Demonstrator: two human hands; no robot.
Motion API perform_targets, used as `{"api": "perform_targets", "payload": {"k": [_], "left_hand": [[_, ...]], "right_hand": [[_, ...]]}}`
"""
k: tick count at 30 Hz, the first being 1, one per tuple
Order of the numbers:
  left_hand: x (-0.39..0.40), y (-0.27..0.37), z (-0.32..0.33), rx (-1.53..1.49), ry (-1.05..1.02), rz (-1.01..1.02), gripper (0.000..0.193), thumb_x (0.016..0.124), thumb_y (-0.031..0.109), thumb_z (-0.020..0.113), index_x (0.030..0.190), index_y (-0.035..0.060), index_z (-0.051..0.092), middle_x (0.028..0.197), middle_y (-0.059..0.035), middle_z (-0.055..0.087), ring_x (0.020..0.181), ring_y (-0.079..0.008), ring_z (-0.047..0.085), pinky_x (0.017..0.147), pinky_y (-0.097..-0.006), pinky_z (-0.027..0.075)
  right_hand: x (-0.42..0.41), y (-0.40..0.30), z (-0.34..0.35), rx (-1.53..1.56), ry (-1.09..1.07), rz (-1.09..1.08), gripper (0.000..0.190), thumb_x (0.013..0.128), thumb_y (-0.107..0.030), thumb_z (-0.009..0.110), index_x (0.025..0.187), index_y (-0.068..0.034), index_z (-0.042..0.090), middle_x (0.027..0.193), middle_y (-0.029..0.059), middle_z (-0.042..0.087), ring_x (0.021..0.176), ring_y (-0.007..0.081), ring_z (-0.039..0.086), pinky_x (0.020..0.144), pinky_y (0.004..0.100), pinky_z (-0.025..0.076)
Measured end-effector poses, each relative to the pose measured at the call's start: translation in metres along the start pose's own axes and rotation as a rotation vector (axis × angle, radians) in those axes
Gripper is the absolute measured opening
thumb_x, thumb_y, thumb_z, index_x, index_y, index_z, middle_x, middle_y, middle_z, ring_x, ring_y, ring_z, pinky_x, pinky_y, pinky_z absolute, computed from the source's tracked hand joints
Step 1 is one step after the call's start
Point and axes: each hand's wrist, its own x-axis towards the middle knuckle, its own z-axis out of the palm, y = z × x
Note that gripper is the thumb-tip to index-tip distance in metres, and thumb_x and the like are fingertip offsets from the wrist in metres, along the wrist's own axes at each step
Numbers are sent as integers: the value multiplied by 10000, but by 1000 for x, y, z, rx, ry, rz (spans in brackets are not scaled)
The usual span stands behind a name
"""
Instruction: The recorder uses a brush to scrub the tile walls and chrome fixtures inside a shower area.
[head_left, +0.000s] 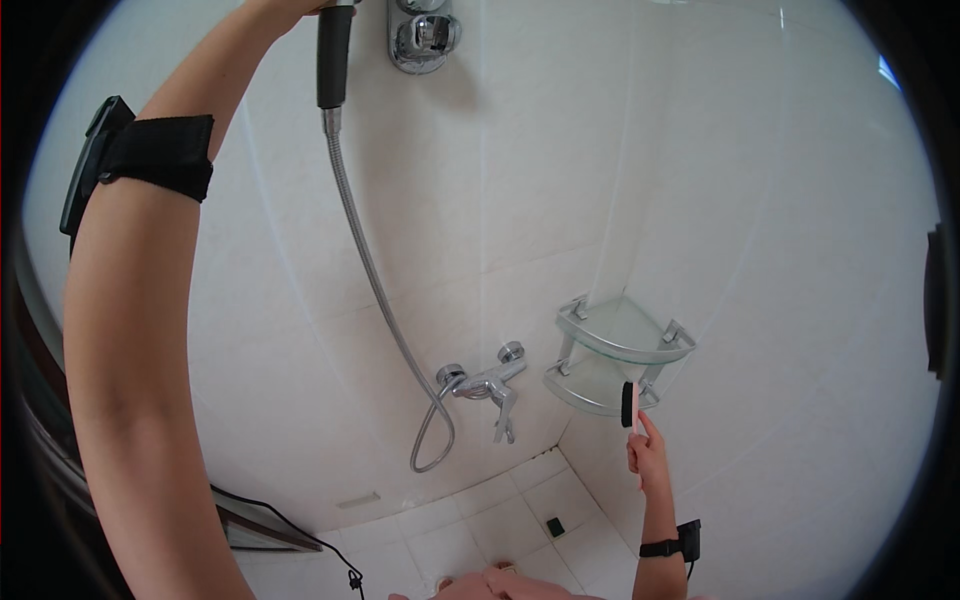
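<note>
My left hand (296, 6) is at the top edge, mostly cut off by the frame, around the upper end of a hand shower's black handle (332, 64). A ribbed metal shower hose (360, 232) hangs from that handle and loops down to a chrome mixer tap (487, 384) on the tiled wall. Low on the right, my right hand (646, 454) grips a pink-handled brush (636, 405) with black bristles facing left. The brush appears in front of a two-tier glass corner shelf (622, 330); whether they touch, I cannot tell.
A chrome wall bracket (422, 37) is fixed high beside the handset. On the white tiled floor (495, 517) is a small dark square (555, 527), near the corner. A black cable (300, 529) runs along the lower left. My feet (504, 566) stand at the bottom edge.
</note>
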Motion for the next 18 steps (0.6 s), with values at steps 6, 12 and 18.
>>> {"api": "perform_targets", "payload": {"k": [6,12,18], "left_hand": [[-39,55,5,87,-219,3,490,893,432,488,1103,-11,499,875,-115,540,791,-222,513,719,-387,433],[-140,38,3,93,-323,138,484,889,430,507,1145,21,483,908,-128,543,847,-196,531,750,-357,422],[-292,-49,26,-238,-364,-165,247,923,172,492,1129,45,438,803,-37,543,695,-100,537,580,-249,442]], "right_hand": [[-7,17,-5,28,17,26,529,863,-40,467,1372,-58,323,527,-26,380,379,55,273,337,226,200],[-15,24,5,18,28,77,527,863,-40,473,1369,-56,329,550,-23,400,386,51,279,342,225,201],[-28,44,2,-37,29,149,529,868,-54,484,1373,-56,324,570,-23,405,407,49,296,356,227,223]]}}
